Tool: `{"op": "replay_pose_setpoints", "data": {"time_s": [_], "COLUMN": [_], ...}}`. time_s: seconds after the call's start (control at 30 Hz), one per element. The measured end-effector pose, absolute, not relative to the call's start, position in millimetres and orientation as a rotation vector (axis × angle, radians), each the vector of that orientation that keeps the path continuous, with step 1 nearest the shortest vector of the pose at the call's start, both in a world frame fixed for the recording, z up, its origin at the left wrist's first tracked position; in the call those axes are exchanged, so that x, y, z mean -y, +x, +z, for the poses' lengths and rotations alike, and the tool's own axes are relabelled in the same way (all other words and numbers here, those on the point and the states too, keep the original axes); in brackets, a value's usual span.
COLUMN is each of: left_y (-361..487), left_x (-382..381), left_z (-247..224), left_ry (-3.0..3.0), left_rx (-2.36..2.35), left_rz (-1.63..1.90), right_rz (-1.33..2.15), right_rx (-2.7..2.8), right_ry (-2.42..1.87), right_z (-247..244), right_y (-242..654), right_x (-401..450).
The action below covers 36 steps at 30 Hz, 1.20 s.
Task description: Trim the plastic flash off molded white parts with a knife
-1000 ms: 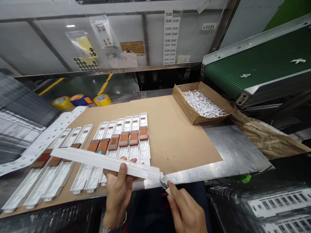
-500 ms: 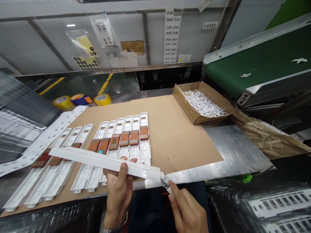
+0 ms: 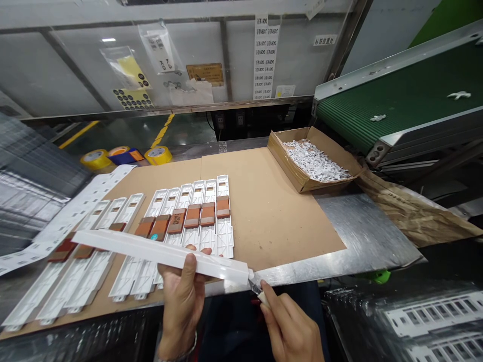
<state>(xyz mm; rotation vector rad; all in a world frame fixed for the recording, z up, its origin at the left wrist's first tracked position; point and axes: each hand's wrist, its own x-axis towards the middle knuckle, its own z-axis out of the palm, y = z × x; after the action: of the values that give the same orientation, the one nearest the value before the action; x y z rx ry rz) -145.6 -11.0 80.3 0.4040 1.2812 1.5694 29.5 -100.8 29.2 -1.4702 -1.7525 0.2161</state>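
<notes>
A long white plastic strip slants across the lower middle, its near end at the right. My left hand is closed round it, thumb on top and fingers behind. In my right hand is a small knife with a pale handle, its blade touching or very near the strip's right end. Behind the strip, several white plastic parts lie side by side on brown cardboard, with reddish-brown blocks across their middles.
A cardboard box of small white scraps stands at the back right, beside a green conveyor. Tape rolls sit at the back left. White slotted panels lie at the lower right, below the metal table edge.
The strip and my left hand have shifted slightly left in view. Both grips look the same, and the blade stays at the strip's right end.
</notes>
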Motion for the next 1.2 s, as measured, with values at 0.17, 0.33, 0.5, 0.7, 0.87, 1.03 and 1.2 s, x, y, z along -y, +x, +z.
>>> {"op": "replay_pose_setpoints", "data": {"time_s": [0.17,0.33,0.5,0.7,0.87,1.03,1.2], "left_y": [-146,-143,-144,-139,-130,-122,-115], "left_x": [11,10,9,12,18,28,35], "left_z": [81,83,83,87,88,84,88], "left_ry": [0.385,0.369,0.354,0.437,0.490,0.575,0.716], "left_rx": [-1.275,-1.275,-1.271,-1.293,-1.269,-1.279,-1.322], "left_rz": [1.561,1.558,1.538,1.583,1.586,1.516,1.525], "right_rz": [0.198,0.174,0.186,0.362,0.620,0.604,0.648], "right_rx": [1.772,1.781,1.831,1.682,1.491,1.554,1.648], "right_ry": [-1.469,-1.480,-1.500,-1.555,-1.599,-1.637,-1.685], "right_z": [30,30,28,35,52,67,70], "right_y": [31,33,44,61,58,35,32], "right_x": [100,101,99,91,83,68,51]}}
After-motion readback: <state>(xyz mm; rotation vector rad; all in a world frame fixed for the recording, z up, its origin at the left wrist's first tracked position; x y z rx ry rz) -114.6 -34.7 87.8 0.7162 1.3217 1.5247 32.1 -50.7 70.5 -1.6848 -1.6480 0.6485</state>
